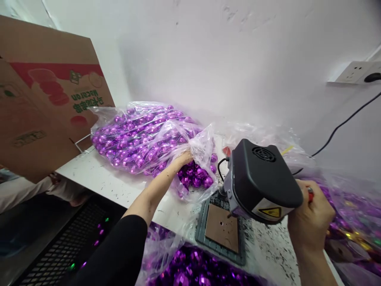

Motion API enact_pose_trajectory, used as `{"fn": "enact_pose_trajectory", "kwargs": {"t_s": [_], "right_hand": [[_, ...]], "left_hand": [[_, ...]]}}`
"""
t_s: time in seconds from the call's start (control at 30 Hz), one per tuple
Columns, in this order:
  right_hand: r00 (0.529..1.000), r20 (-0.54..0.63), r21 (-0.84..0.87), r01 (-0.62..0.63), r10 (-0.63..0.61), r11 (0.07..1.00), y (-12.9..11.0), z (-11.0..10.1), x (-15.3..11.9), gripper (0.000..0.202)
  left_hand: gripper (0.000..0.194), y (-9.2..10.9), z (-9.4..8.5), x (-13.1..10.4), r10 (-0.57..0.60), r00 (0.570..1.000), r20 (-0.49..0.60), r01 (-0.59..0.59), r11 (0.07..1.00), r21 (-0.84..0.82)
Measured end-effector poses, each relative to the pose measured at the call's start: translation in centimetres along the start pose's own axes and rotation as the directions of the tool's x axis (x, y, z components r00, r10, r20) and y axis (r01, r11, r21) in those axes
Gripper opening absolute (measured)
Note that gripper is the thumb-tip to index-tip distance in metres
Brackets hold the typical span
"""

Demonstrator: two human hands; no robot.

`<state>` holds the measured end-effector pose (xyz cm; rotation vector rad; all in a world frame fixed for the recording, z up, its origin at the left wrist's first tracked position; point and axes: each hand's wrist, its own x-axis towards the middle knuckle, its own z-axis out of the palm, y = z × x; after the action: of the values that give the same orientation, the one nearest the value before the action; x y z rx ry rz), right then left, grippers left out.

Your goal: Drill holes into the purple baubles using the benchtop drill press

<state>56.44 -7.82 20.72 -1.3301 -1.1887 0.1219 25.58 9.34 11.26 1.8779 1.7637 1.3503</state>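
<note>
My left hand [188,155] reaches into the mouth of a clear plastic bag [172,137] full of shiny purple faceted beads [139,137]. Plastic and beads hide its fingers. Purple beads [196,176] spill toward the bag's opening just below that hand. My right hand [314,204], with a red ring on one finger, grips the right side of a black machine [262,174] that has a round fan grille and a yellow warning label. Below the machine lies a grey base [201,228] with a brown square plate [222,228] on it.
An upside-down cardboard box [59,103] stands at left. More purple beads lie in bags at the front [190,268] and right [354,202]. Dark specks litter the white table [276,242]. A black cable [336,129] runs to a wall socket [353,71]. Someone's sleeve or leg [26,192] shows at left.
</note>
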Motion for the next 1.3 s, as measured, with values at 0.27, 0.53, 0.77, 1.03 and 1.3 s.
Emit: {"fn": "enact_pose_trajectory", "kwargs": {"t_s": [0.27, 0.53, 0.77, 1.03, 1.3], "right_hand": [[0.998, -0.032, 0.015, -0.046, 0.047, 0.999, -0.2, 0.2, -0.8, 0.042], [1.000, 0.027, 0.069, 0.007, -0.009, 0.998, -1.6, 0.2, -0.5, 0.049], [0.999, -0.011, 0.079, 0.044, -0.043, 0.996, -1.0, 0.4, -0.6, 0.053], [0.999, 0.022, 0.134, 0.034, -0.037, 0.990, -0.8, 0.3, -0.5, 0.052], [0.997, -0.038, 0.155, 0.069, -0.064, 0.985, -1.5, 0.8, -0.7, 0.064]], "left_hand": [[0.055, -2.1, -3.0, -7.3, -0.010, 0.802, 0.598, -0.213, 0.929, 0.302], [0.036, -2.0, -4.6, -12.2, -0.055, 0.703, 0.709, -0.365, 0.827, 0.427], [0.054, 1.3, -3.1, -14.2, 0.146, 0.820, 0.554, -0.378, 0.864, 0.332], [0.051, 2.7, -1.6, -14.9, 0.059, 0.935, 0.351, -0.098, 0.991, 0.096], [0.061, 7.1, -5.5, -21.6, -0.016, 0.650, 0.760, 0.533, 0.723, -0.440]]}}
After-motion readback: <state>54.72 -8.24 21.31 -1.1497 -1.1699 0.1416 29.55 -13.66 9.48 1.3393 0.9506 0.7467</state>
